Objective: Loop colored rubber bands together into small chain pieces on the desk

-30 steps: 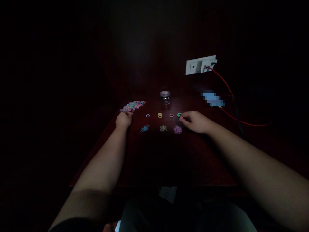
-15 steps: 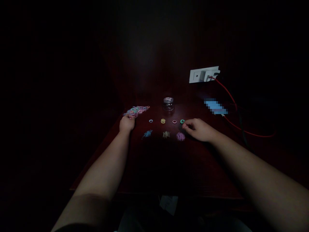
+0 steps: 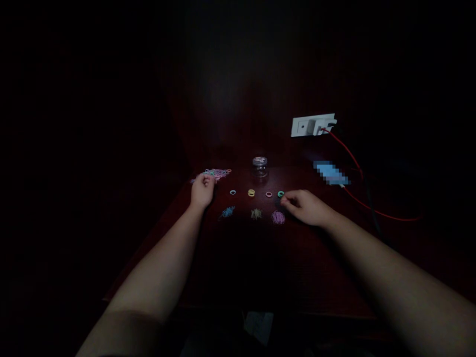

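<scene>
My left hand [image 3: 203,191] is at the near edge of a loose pile of mixed-colour elastic bands [image 3: 219,173], its fingers curled together; whatever is between them is hidden. Beside the green hair tie [image 3: 280,194] my right hand [image 3: 303,206] has its thumb and fingertips drawn into a pinch, and I cannot make out what is in it. To the left of that tie, in a row, lie a pink hair tie [image 3: 268,195], yellow hair ties [image 3: 251,193] and a light blue hair tie [image 3: 232,192]. Nearer me are small heaps of blue bands [image 3: 228,212], yellowish bands [image 3: 256,213] and purple bands [image 3: 278,217].
A clear lidded jar [image 3: 260,167] stands behind the row. At the back right, a blurred-out blue device [image 3: 330,172] lies with a red cable [image 3: 375,212]. A white wall socket [image 3: 312,125] holds a plug. The dark red table [image 3: 230,267] is dimly lit.
My left hand has shifted right along the pile and turned, its fingers more curled. My right hand stays by the green tie. The whole view has tilted slightly up.
</scene>
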`<state>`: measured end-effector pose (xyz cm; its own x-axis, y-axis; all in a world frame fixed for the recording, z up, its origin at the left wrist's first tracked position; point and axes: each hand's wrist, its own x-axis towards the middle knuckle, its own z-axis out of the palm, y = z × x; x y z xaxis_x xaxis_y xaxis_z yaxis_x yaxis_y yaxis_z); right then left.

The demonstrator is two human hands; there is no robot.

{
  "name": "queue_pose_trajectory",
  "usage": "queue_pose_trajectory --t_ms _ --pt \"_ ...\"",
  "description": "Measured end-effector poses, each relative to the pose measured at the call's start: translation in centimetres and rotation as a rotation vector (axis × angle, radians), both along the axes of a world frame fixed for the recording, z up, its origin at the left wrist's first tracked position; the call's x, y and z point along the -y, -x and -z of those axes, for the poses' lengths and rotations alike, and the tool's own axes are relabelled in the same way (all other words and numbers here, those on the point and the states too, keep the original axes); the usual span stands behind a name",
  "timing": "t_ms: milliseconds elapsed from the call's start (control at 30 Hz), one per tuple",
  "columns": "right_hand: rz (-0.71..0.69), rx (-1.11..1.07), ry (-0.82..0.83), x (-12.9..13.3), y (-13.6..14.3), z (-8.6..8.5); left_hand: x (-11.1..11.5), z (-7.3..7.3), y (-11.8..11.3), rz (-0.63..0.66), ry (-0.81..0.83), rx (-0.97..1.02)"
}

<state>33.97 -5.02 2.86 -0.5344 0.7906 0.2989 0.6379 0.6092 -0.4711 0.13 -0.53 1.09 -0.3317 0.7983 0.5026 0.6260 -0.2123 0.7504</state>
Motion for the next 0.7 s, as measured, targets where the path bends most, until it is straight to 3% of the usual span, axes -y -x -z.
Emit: queue_pose_trajectory --t_ms 67,167,367,467,700 --pt "-0.010 -0.038 0.021 -0.2 0.0 0.3 1.0 -0.8 -2.0 0.192 -0.074 -0.099" --pt "-0.030 -0.073 0.058 -0.3 0.1 0.6 3.2 -2.0 -5.4 0.473 -0.061 -0.323" --pt "-0.121 -0.172 0.019 0.7 0.8 -0.3 7.4 -3.5 -10.3 0.807 -0.094 -0.601" --pt "-0.167 -0.240 -0.022 1.2 1.1 -0.8 8.0 -3.7 -10.7 0.850 -0.098 -0.614" --pt "-0.234 -0.260 0.026 1.7 1.5 -0.8 7.6 -3.7 -10.6 0.771 -0.145 -0.616"
